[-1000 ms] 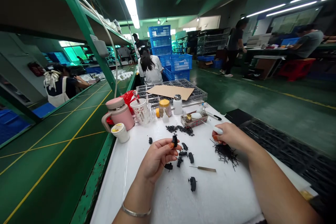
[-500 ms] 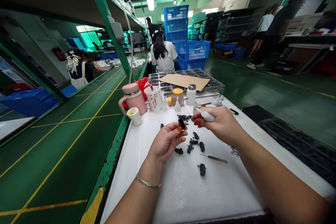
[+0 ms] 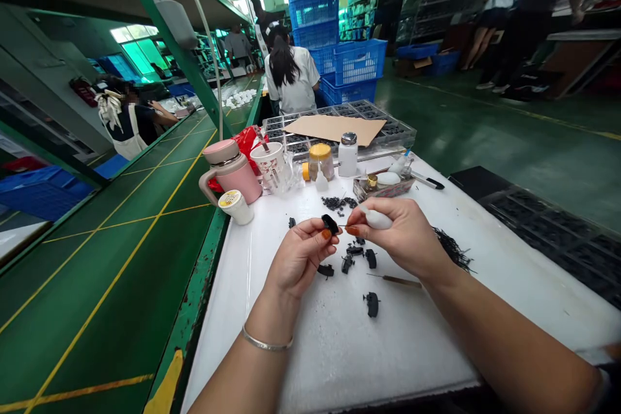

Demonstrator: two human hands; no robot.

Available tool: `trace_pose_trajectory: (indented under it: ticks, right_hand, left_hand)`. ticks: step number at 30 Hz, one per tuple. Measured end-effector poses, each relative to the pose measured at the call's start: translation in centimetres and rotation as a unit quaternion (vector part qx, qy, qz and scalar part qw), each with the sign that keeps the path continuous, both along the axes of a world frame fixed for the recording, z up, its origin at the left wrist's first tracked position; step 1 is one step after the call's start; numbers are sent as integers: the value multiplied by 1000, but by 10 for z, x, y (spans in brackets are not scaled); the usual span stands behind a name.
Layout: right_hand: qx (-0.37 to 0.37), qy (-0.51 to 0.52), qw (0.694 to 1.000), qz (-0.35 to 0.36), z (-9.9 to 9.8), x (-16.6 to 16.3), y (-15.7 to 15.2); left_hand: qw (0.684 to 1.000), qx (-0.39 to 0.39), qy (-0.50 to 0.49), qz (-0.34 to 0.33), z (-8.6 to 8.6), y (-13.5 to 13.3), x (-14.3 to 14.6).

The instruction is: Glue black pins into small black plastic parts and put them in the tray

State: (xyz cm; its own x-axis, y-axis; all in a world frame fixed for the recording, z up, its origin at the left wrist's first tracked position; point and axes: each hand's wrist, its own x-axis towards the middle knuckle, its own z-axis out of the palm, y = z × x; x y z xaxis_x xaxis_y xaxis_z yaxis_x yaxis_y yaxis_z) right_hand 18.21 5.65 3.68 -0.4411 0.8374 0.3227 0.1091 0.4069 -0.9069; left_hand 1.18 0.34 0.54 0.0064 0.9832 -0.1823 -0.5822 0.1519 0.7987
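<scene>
Right hand (image 3: 405,233) has moved off the sticks (image 3: 451,250), gripping white bottle (image 3: 379,219); left hand (image 3: 299,255) pinches black part (image 3: 330,224).

Black part (image 3: 330,224), white bottle (image 3: 379,220); pink mug (image 3: 243,181); green belt (image 3: 72,301), yellow lines (image 3: 130,262) crossing

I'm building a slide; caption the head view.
Left hand holds a black part, right hand a white bottle, over a white table.

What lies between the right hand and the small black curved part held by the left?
In the head view, a thin dark rod; whether it touches the black part is unclear.
</scene>
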Motion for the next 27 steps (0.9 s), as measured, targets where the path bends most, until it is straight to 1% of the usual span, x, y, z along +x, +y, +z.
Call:
trace_pose_trajectory:
  ticks: [4,8,11,15,20,24,27]
  right_hand:
    - [20,-4,1000,-10,3,0,-5]
    - [52,-33,998,-5,1,1,-8]
    - [79,-52,995,-1,-1,2,-9]
    - [127,-63,990,-14,-2,1,-10]
    - [159,-84,984,-12,-3,0,-11]
    - [192,-102,976,-4,-6,-2,-12]
    - [186,-107,977,0,-9,-4,-11]
  left_hand:
    - [1000,-12,9,4,-2,1,0]
    - [1000,-17,21,2,-3,2,1]
    - [1000,-14,23,3,-5,3,1]
    - [1000,-10,24,-4,-7,2,1]
    - [999,-7,43,0,-5,2,2]
    - [995,10,100,20,-5,3,3]
    - [987,29,158,28,-5,3,3]
